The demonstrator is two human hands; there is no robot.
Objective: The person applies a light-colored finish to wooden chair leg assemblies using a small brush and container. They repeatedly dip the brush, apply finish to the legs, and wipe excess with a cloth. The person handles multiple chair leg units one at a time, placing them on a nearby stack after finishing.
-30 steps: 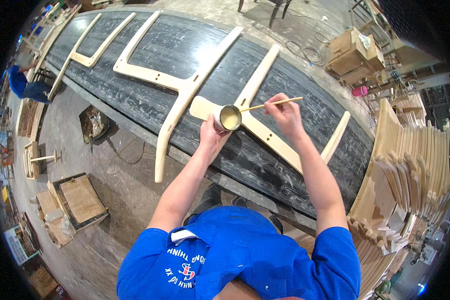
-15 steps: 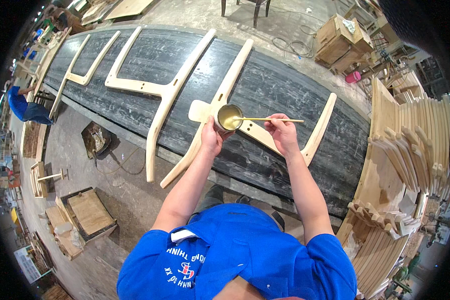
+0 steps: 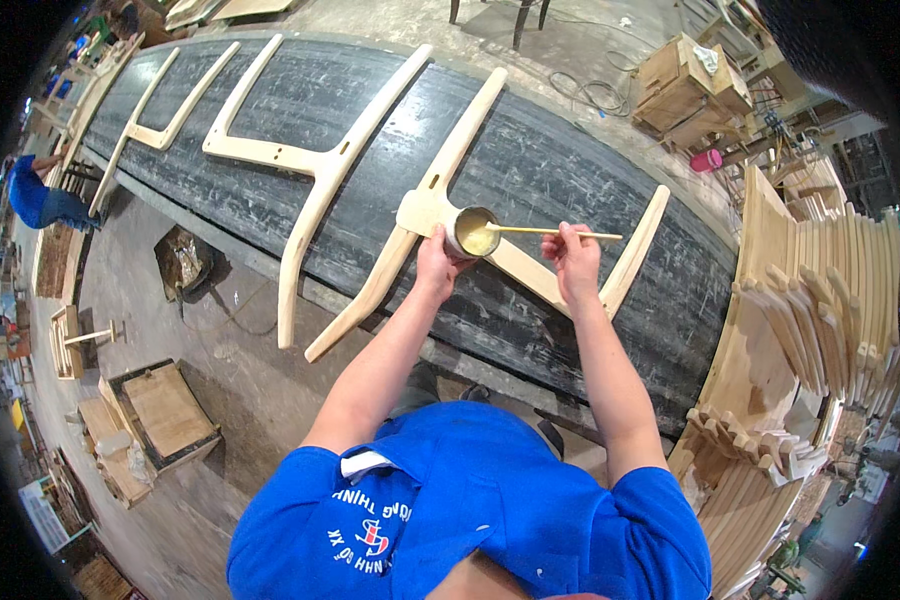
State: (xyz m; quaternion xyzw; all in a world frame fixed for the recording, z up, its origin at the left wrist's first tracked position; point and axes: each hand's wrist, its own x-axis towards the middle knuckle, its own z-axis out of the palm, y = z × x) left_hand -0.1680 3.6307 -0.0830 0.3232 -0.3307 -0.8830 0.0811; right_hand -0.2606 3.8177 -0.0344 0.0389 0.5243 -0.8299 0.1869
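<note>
My left hand [image 3: 440,268] is closed around a small round can [image 3: 459,236] of pale yellow, thick-looking liquid [image 3: 476,238], tipped so its mouth faces me. Between the fingertips of my right hand [image 3: 576,268] is a thin wooden stick [image 3: 545,231]; its left end dips into the can. Against the can's left side shows a pale, flat, rounded piece [image 3: 422,212]; I cannot tell whether my left hand holds it too. Both hands are above a light wooden chair side frame [image 3: 467,125], with a slot near its joint, which lies on the dark table.
The long black table [image 3: 650,370] bears further wooden frames [image 3: 322,185] to the left. Stacked curved wooden parts [image 3: 820,290] stand at right. A wooden box [image 3: 165,410] and a dark container [image 3: 185,262] sit on the floor at left. A co-worker in blue [image 3: 45,200] bends at far left.
The can, the stick and the pale piece beside the can have shifted slightly right over the frame, along with both hands. The stick's end stays in the can.
</note>
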